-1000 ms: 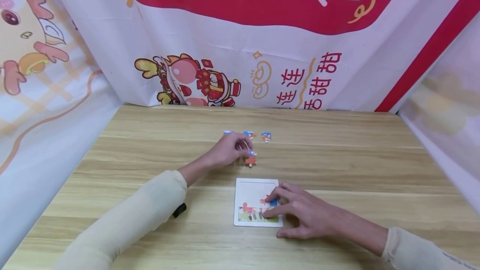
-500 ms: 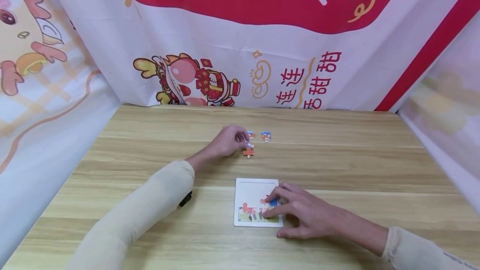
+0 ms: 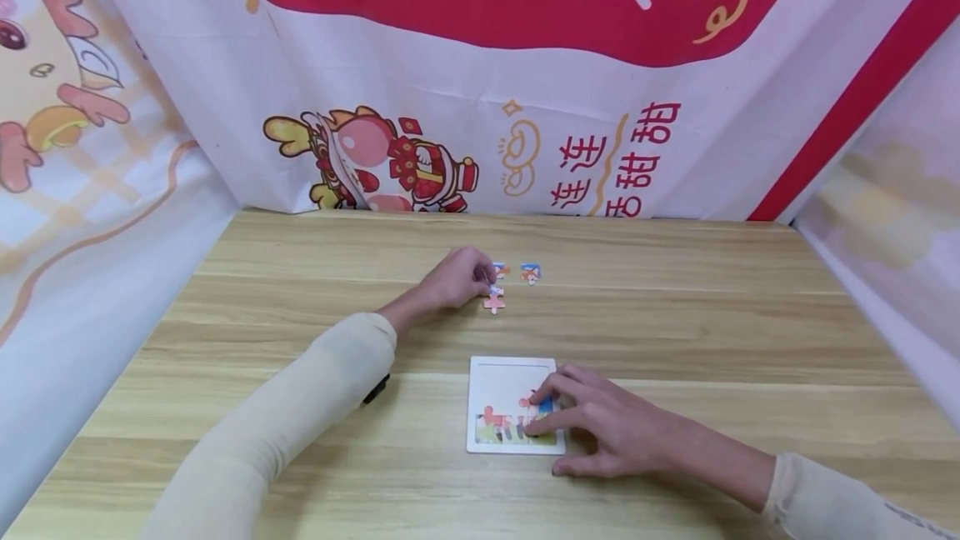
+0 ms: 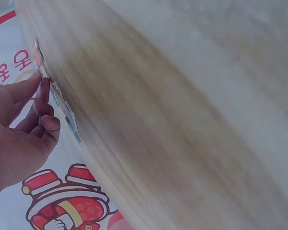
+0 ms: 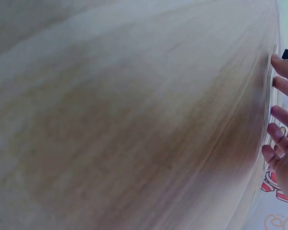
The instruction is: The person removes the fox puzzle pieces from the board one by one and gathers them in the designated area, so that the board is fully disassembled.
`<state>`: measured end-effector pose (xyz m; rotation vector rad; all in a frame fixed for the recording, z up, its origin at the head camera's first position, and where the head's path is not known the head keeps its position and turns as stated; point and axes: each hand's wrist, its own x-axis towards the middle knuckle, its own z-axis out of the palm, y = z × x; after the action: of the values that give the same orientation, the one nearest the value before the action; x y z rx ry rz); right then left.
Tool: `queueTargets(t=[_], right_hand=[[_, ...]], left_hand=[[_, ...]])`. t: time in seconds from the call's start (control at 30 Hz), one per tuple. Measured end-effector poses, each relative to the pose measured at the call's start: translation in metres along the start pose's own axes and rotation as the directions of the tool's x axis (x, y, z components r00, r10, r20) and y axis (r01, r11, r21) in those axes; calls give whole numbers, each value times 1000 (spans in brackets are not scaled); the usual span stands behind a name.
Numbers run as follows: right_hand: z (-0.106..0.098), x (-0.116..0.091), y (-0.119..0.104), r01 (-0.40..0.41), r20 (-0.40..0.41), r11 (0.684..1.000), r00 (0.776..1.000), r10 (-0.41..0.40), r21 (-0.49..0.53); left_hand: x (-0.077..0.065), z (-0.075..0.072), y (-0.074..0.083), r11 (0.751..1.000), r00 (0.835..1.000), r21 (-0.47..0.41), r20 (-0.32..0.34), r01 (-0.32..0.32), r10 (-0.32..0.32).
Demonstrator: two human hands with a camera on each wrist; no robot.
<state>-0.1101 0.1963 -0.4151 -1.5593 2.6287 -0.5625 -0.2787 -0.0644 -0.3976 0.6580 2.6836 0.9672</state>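
In the head view my left hand (image 3: pixel 460 277) is at the small jigsaw pieces at the back of the table. Thumb and forefinger pinch the top edge of an orange-and-blue puzzle piece (image 3: pixel 494 303), which looks slightly tilted. The same puzzle piece (image 4: pixel 39 55) shows edge-on at the fingertips in the left wrist view. Two blue-and-orange pieces lie behind it, a partly covered piece (image 3: pixel 501 272) and a corner-like piece (image 3: pixel 531 273). My right hand (image 3: pixel 611 423) rests with spread fingers on the white puzzle tray (image 3: pixel 474 394), touching joined pieces (image 3: pixel 501 430) along its near side.
The wooden table (image 3: pixel 712 307) runs back to a printed cloth (image 3: pixel 480 90). Cloth also hangs at the left and right sides. A small black object (image 3: pixel 377 390) shows beside the left sleeve (image 3: pixel 300 407).
My left hand has moved slightly back, and the orange-and-blue puzzle piece has shifted away from the tray with it. A piece at far left is now hidden. The right hand stays put.
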Motion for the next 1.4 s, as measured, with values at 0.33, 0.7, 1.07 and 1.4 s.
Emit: queueTargets(t=[0.33,0.7,1.07,1.4], right_hand=[[1,1,2,19,-13,1000,1000,-19,-7],[1,1,0,25,-17,999,1000,-25,-22],[0,2,-1,2,-2,1000,1000,-2,1],[-5,4,-5,-34,-1,997,999,34,71]], left_hand=[[1,1,0,999,1000,33,-8,-1,2],[-2,3,2,992,999,124,-34,-19,24],[-15,-3,-3,991,994,115,-83,-67,77],[-60,-1,20,956,961,99,30,-275,274]])
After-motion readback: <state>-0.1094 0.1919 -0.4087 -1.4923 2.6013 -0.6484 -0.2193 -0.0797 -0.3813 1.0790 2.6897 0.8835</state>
